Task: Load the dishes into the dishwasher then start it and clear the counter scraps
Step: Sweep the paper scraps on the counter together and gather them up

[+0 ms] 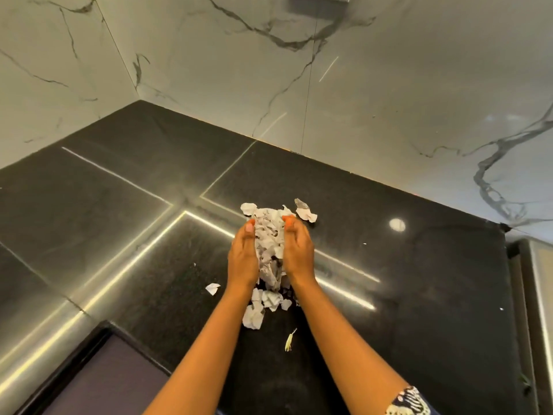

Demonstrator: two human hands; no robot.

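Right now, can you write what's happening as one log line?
step: gathering | left hand: presses paper pile | right hand: presses paper pile | counter: loose bits nearby

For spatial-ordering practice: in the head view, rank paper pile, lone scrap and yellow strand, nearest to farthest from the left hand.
1. paper pile, pressed against the left hand.
2. lone scrap, just to the hand's left.
3. yellow strand, lower right, nearer the person.
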